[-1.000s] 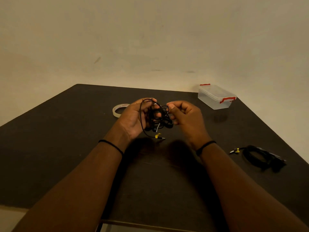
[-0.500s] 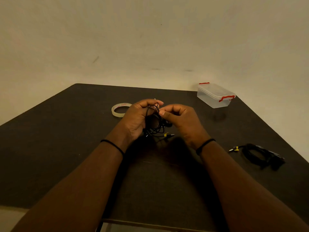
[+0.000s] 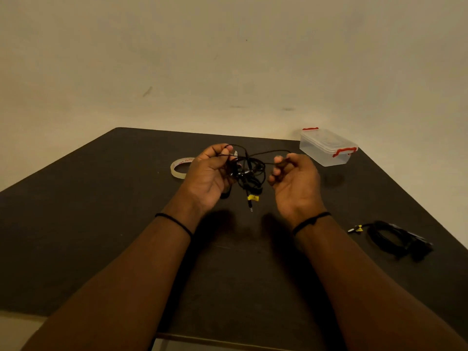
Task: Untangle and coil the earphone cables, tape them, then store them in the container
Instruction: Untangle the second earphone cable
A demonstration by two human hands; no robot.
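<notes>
Your right hand point(image 3: 295, 182) has drawn away from your left hand point(image 3: 211, 173), stretching a strand from the tangled earphone cable point(image 3: 247, 173) (plug now dangling).

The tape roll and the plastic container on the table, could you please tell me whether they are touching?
Apart. The head view shows the tape roll left of the hands and the plastic container far right, with bare table between.

You're in dim, warm yellow light with soft shadows under both forearms toward 6 o'clock. Right hand point(image 3: 295, 182) slightly motion-blurred; wide-angle bends the table point(image 3: 101, 224) edges.
</notes>
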